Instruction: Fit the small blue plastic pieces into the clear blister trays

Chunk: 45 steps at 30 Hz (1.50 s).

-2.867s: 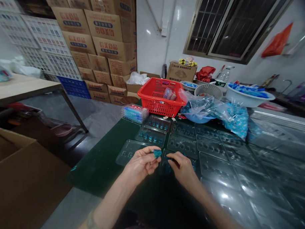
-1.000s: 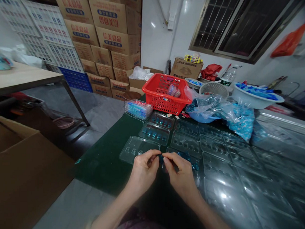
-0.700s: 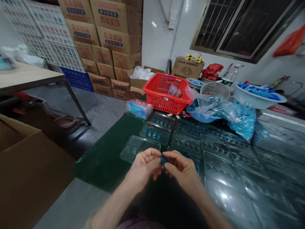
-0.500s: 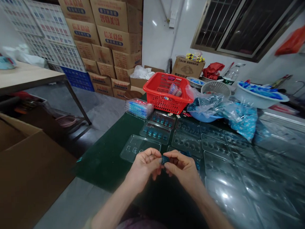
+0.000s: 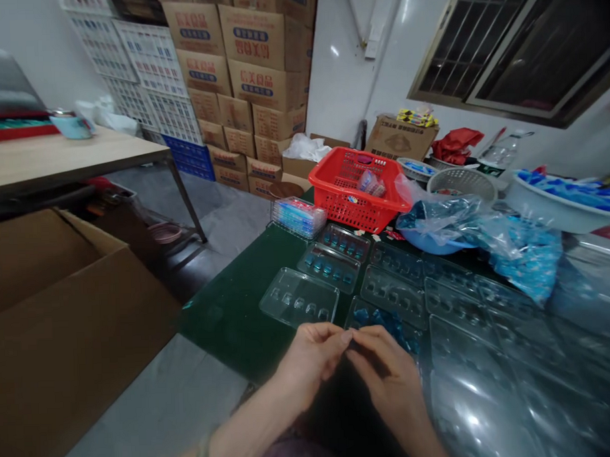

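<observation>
My left hand [image 5: 312, 361] and my right hand [image 5: 390, 372] meet fingertip to fingertip over the near edge of the green tabletop [image 5: 237, 297]. Both are closed in a pinch; whatever lies between the fingers is hidden. Just beyond them, crumpled shiny blue pieces [image 5: 383, 321] lie in a clear plastic tray. Left of that, a clear tray [image 5: 300, 296] has several moulded hollows with no blue in them. Farther back, another tray [image 5: 329, 266] holds several small blue pieces in a row.
Many clear trays [image 5: 452, 300] cover the table's right side. Behind stand a red basket [image 5: 357, 203], a stack of clear packs [image 5: 298, 217] and a blue bag [image 5: 523, 251]. An open cardboard box [image 5: 78, 316] is at the left, near a wooden table [image 5: 117, 154].
The view has swung left, so things sit farther right. The small dark blue piece seen between my fingertips earlier is no longer visible. My hands stay together.
</observation>
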{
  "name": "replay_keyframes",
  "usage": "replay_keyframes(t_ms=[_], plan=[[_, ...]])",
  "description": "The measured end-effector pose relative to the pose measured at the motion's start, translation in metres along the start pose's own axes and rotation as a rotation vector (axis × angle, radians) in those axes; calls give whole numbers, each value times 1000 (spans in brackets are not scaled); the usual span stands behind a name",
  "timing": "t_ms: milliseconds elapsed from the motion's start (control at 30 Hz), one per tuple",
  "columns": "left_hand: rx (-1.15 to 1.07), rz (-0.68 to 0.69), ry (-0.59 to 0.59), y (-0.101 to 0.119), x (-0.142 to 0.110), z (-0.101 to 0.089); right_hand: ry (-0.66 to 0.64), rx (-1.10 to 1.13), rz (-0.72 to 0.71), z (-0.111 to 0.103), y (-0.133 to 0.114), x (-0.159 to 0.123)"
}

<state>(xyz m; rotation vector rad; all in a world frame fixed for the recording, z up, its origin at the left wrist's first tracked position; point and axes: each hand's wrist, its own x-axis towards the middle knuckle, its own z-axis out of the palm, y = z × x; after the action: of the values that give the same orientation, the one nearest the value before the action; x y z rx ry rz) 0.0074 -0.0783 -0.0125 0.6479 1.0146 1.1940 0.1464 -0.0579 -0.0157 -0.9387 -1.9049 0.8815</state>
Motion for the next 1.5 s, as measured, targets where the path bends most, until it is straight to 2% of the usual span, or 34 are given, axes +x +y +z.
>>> replay_keyframes(t_ms=[67, 200, 300, 400, 533, 667, 800, 933, 1033, 1133, 1233, 1300, 1433, 1500], plan=[[-57, -6, -11, -4, -1, 1, -4, -2, 7, 1, 1, -5], [-20, 80, 18, -9, -4, 3, -6, 47, 64, 2, -1, -8], [10, 100, 3, -6, -7, 4, 48, 157, 197, 4, 0, -5], [96, 116, -62, 2, -12, 5, 129, 430, 403, 7, 7, -2], [353, 294, -115, 10, -17, 6, 128, 833, 558, 13, 14, -3], [471, 398, -46, 5, -16, 5, 69, 1003, 604, 16, 13, -5], [393, 337, 68, 2, -13, -1, 21, 1118, 647, 15, 15, -2], [334, 344, 229, 15, -11, -18, 14, 1156, 698, 12, 14, 2], [432, 421, 415, 31, -10, -43, -36, 1034, 668, 10, 9, 10], [624, 562, 592, 39, -10, -81, -55, 705, 533, 18, 3, 27], [878, 697, 707, 33, -10, -120, -71, 408, 362, 41, 0, 53], [1007, 732, 754, 25, -11, -140, -102, 255, 223, 62, 0, 71], [1107, 722, 749, 11, -13, -153, -206, -93, -101, 99, 7, 100], [1118, 731, 742, 8, -13, -152, -272, -251, -182, 109, 11, 109]])
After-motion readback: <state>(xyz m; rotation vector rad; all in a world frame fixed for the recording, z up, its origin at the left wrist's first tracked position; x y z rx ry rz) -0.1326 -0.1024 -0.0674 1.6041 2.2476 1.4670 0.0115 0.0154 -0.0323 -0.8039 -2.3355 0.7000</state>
